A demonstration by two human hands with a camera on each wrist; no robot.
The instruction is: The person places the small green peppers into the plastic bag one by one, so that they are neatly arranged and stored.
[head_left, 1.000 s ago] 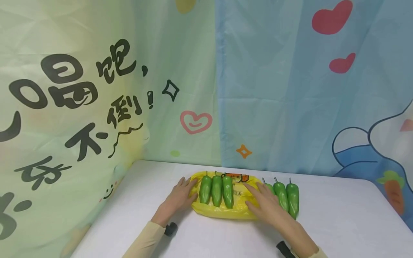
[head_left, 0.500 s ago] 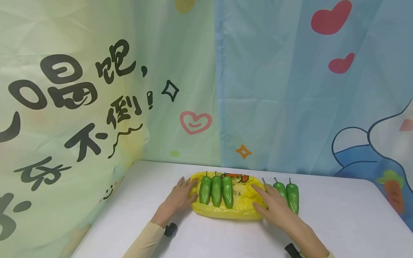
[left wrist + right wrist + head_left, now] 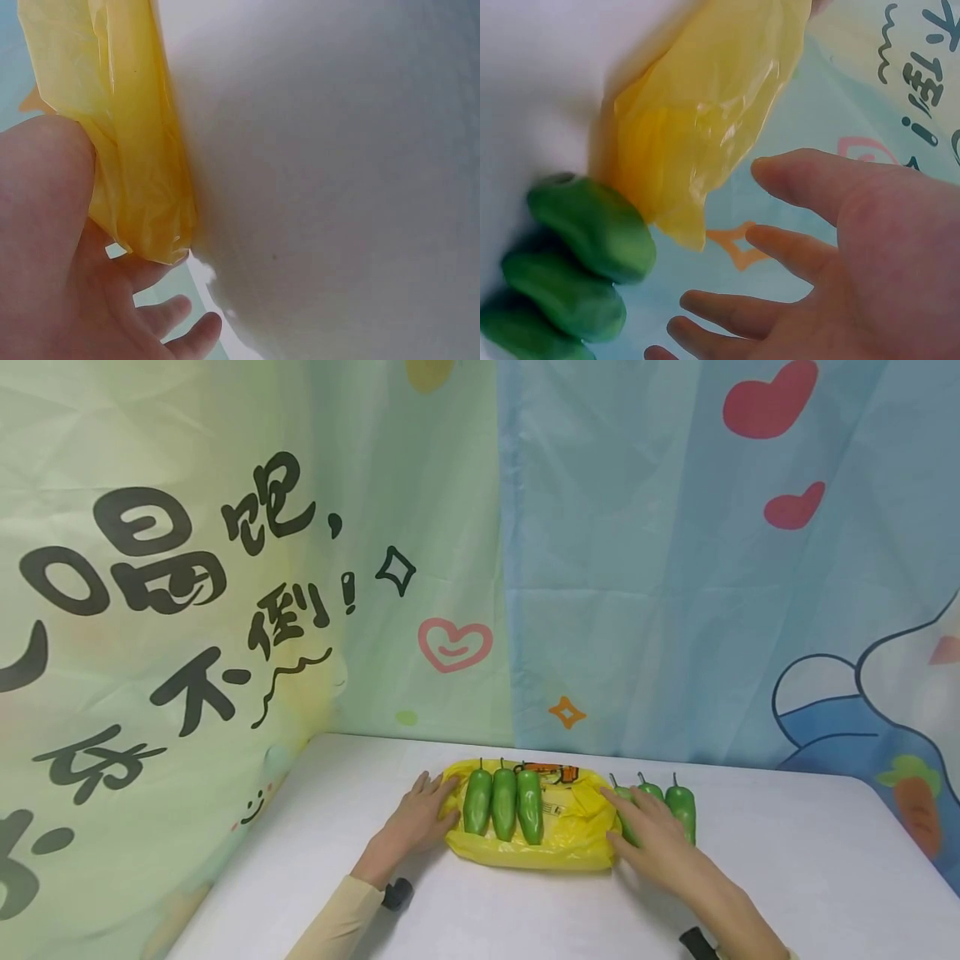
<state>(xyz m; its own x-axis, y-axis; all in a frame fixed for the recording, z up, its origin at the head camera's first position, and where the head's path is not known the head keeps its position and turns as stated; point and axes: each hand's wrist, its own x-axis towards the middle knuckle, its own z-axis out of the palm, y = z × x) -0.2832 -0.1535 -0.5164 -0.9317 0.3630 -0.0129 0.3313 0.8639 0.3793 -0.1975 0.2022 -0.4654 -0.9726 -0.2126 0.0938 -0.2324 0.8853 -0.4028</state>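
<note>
A yellow plastic bag (image 3: 573, 827) lies on the white table, its mouth spread and folded back. Three green peppers (image 3: 504, 806) lie side by side in its left half, stems pointing away. At the bag's left edge is my left hand (image 3: 411, 822); its relaxed thumb and fingers touch the plastic (image 3: 139, 150) from either side in the left wrist view. My right hand (image 3: 656, 839), fingers extended and apart, hovers beside the bag's right end, partly covering three more green peppers (image 3: 681, 810). The right wrist view has these peppers (image 3: 592, 229) next to the bag, apart from the fingers.
The white table (image 3: 780, 852) extends to both sides. A printed cloth backdrop (image 3: 600, 568) with hearts and lettering stands behind and to the left. Dark wrist cameras (image 3: 397, 893) sit at both wrists.
My right hand has moved right, off the bag's right part and over the loose peppers. The left hand, the bag and the peppers have not visibly moved.
</note>
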